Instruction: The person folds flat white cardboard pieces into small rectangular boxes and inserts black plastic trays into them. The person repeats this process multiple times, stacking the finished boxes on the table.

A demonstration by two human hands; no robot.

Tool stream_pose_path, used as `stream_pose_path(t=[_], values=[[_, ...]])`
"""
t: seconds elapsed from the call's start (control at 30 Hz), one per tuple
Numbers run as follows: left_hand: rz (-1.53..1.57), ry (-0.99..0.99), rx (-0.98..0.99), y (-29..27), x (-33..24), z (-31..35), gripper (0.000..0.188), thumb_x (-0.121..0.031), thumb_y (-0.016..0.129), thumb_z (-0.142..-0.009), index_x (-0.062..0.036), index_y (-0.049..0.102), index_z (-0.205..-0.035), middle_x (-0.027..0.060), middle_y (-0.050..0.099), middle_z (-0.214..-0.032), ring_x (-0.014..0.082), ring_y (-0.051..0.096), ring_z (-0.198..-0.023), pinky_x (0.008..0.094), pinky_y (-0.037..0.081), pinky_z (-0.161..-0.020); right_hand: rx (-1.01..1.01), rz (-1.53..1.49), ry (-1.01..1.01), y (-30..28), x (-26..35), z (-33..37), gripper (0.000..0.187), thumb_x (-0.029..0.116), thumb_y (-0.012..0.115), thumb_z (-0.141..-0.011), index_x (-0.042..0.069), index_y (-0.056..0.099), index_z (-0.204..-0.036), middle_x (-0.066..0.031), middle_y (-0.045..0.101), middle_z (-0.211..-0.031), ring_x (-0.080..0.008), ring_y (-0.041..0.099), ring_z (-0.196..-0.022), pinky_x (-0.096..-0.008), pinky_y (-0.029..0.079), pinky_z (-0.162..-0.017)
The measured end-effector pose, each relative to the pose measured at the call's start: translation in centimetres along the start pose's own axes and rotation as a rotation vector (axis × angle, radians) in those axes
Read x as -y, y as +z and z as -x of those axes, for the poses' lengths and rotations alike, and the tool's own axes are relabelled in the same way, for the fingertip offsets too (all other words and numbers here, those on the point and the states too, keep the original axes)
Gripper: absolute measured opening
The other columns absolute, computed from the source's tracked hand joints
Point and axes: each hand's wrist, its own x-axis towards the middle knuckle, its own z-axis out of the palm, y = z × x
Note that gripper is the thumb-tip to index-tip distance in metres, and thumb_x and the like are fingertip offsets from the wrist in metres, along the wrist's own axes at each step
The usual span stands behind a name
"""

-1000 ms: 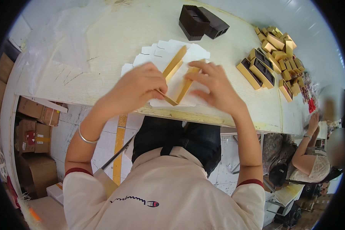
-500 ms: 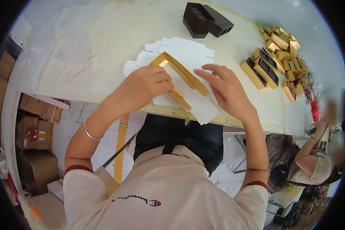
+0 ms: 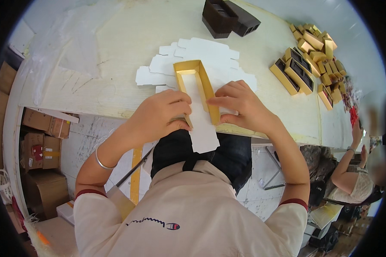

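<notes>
A partly folded gold cardboard box (image 3: 207,88) lies in front of me, its far end and two long sides standing up. At the near end, a flat white flap (image 3: 205,139) sticks out past the table edge. My left hand (image 3: 161,113) is closed on the near end of the left side wall, fingers bent and thumb low. On the right side wall, my right hand (image 3: 244,105) pinches the near end, with fingers inside and thumb outside. Under the box lie several flat white card blanks (image 3: 162,65).
Two dark brown trays (image 3: 219,20) stand at the far edge. Gold boxes with dark inserts (image 3: 299,76) and a heap of smaller gold boxes (image 3: 316,43) sit to the right. Cardboard cartons (image 3: 40,150) are below left. Another person's arm (image 3: 346,165) shows at far right.
The box has turned to point straight toward me, and its near flap has swung left. My right hand has come down onto the right wall; my left hand has slid nearer along the left one.
</notes>
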Motion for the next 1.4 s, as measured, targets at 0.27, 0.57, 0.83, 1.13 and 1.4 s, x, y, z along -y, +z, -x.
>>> stream_pose_path(t=[0.27, 0.57, 0.83, 1.13, 1.4], values=[[0.053, -0.160, -0.081, 1.4, -0.8, -1.4, 0.031, -0.011, 0.074, -0.073, -0.0086, 0.057, -0.099, 0.0041, 0.057, -0.080, 0.0226, 0.055, -0.077, 0.0336, 0.047, -0.066, -0.218, -0.001, 0.131, 3.6, 1.1, -1.9, 0.020, 0.007, 0.071, -0.068, 0.009, 0.053, -0.074, -0.0041, 0.050, -0.075, -0.0219, 0.049, -0.076, -0.0332, 0.034, -0.070], [0.070, -0.265, -0.101, 1.8, -1.6, -1.7, 0.031, -0.008, 0.071, -0.076, -0.0071, 0.062, -0.106, 0.0057, 0.054, -0.081, 0.0195, 0.054, -0.073, 0.0306, 0.047, -0.063, -0.207, -0.493, 0.429, 2.8, 3.5, -0.5, 0.029, -0.004, 0.064, -0.070, 0.005, 0.055, -0.096, -0.0131, 0.055, -0.093, -0.0310, 0.052, -0.090, -0.0393, 0.042, -0.084], [0.110, -0.312, -0.059, 1.5, -1.2, -1.6, 0.006, -0.011, 0.069, -0.076, -0.0087, 0.069, -0.082, 0.0045, 0.054, -0.076, 0.0224, 0.057, -0.072, 0.0338, 0.046, -0.063, -0.140, 0.188, 0.033, 2.0, 4.9, 1.7, 0.060, -0.004, 0.068, -0.064, 0.006, 0.053, -0.121, -0.0154, 0.053, -0.123, -0.0316, 0.049, -0.113, -0.0409, 0.041, -0.092], [0.480, -0.342, 0.060, -0.6, 0.0, -1.9, 0.028, -0.022, 0.064, -0.089, -0.0053, 0.060, -0.111, 0.0049, 0.057, -0.083, 0.0103, 0.051, -0.074, 0.0242, 0.041, -0.065, -0.533, -0.472, 0.397, 4.4, 2.6, -1.4, 0.034, 0.004, 0.074, -0.077, 0.007, 0.054, -0.104, -0.0084, 0.058, -0.093, -0.0180, 0.058, -0.071, -0.0282, 0.044, -0.064], [0.427, -0.399, -0.130, 0.8, -0.3, -1.6, 0.035, -0.020, 0.064, -0.089, -0.0075, 0.043, -0.115, 0.0072, 0.057, -0.078, 0.0207, 0.056, -0.065, 0.0303, 0.044, -0.061, -0.490, 0.265, 0.031, 5.0, 2.7, -1.5, 0.027, 0.008, 0.071, -0.073, 0.007, 0.059, -0.097, -0.0083, 0.054, -0.101, -0.0227, 0.055, -0.083, -0.0337, 0.043, -0.068]])
